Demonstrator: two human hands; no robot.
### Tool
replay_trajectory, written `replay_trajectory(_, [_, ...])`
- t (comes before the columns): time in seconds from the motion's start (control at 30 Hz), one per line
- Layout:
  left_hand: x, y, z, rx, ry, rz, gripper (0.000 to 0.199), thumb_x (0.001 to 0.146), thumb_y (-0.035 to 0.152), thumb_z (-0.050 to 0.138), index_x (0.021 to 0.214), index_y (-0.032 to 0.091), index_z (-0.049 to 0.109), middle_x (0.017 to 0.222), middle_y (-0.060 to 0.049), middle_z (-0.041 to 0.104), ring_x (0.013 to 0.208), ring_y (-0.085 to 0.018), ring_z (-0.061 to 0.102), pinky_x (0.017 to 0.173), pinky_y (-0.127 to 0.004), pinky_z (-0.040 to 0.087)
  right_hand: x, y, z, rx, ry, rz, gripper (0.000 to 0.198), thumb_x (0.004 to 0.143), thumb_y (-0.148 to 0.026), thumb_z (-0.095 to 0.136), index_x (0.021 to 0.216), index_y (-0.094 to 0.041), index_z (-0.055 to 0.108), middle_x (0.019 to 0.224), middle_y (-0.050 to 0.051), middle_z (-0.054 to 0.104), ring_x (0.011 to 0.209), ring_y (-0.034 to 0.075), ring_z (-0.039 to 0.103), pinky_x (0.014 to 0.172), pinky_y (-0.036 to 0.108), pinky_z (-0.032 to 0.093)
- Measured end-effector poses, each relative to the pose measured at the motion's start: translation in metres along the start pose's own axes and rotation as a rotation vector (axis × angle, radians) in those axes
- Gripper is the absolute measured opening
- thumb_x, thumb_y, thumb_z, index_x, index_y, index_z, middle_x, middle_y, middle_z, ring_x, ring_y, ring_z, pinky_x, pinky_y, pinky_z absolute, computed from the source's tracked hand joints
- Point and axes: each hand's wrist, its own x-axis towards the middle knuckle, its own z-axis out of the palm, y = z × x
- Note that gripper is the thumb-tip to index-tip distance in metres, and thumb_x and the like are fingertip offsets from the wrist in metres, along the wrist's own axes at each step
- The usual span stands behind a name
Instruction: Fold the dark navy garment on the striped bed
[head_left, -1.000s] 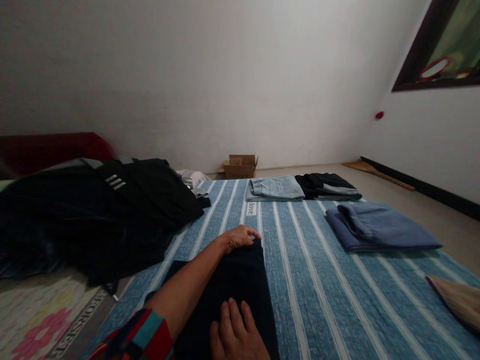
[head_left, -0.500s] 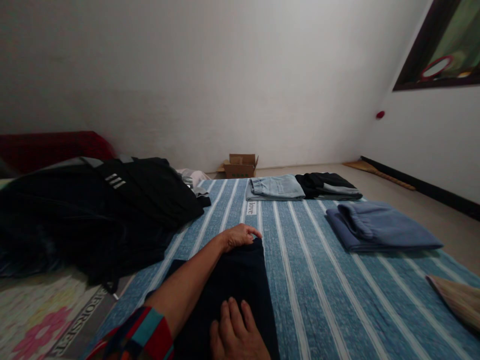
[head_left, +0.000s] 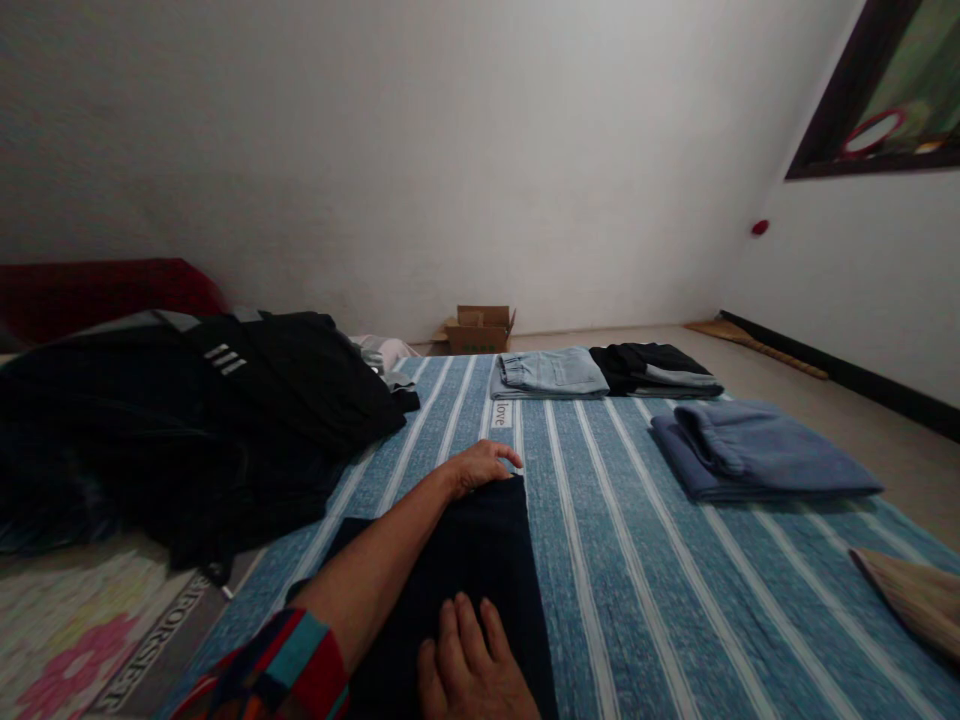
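Observation:
A dark navy folded garment (head_left: pixel 480 560) lies on the blue striped sheet (head_left: pixel 615 540) right in front of me. My left hand (head_left: pixel 480 467) reaches out along it and rests on its far edge, fingers curled over the cloth. Flat on the near end of the same garment lies my right hand (head_left: pixel 469 670), fingers spread and partly cut off by the frame's bottom. My left sleeve is striped red, teal and dark.
A heap of black clothes (head_left: pixel 202 420) lies at the left. Folded pale jeans (head_left: pixel 547 375), a folded black garment (head_left: pixel 652 370) and folded blue trousers (head_left: pixel 757 450) sit further off. A cardboard box (head_left: pixel 480 330) stands by the wall. A flowered mat (head_left: pixel 82 640) is lower left.
Almost nothing differs; both hands stay on the dark garment and the view has shifted very slightly.

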Motion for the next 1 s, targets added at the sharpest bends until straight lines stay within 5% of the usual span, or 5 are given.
replay_trajectory(0.23, [0.006,-0.002,0.003,-0.014,0.041,0.015,0.027,0.055,0.022,0.063,0.08,0.013,0.064,0.051,0.005,0.053,0.044,-0.009,0.041,0.045,-0.022,0.028,0.0,-0.001,-0.002,0.03,-0.016,0.023,0.08,0.074,-0.064,0.058,0.124,-0.002,0.052,0.135,0.027,0.039,0.128,0.04,0.031,0.103,0.056,0.029])
replay_trajectory(0.4, [0.003,0.001,0.0,-0.006,0.028,0.033,0.037,0.057,0.035,0.067,0.087,0.012,0.066,0.056,0.004,0.054,0.051,-0.01,0.045,0.051,-0.023,0.033,-0.001,0.0,0.0,0.016,0.029,0.0,0.076,0.079,-0.063,0.053,0.125,-0.003,0.052,0.135,0.027,0.039,0.128,0.04,0.031,0.103,0.056,0.029])
replay_trajectory(0.63, [0.003,0.006,0.007,0.09,0.019,0.063,0.038,0.043,0.017,0.069,0.08,0.014,0.064,0.044,0.011,0.038,0.045,-0.008,0.033,0.047,-0.023,0.023,0.001,-0.003,-0.001,0.008,0.005,0.032,0.082,0.074,-0.069,0.052,0.122,-0.002,0.054,0.133,0.028,0.042,0.126,0.041,0.034,0.101,0.059,0.031])
replay_trajectory(1.0, [0.015,0.002,0.005,0.236,0.02,0.038,0.02,0.043,0.022,0.072,0.055,0.016,0.057,0.048,0.006,0.049,0.053,-0.011,0.043,0.049,-0.022,0.029,-0.001,0.0,-0.01,0.038,-0.003,0.011,0.079,0.077,-0.065,0.051,0.124,-0.002,0.052,0.135,0.027,0.04,0.128,0.04,0.032,0.103,0.057,0.029])
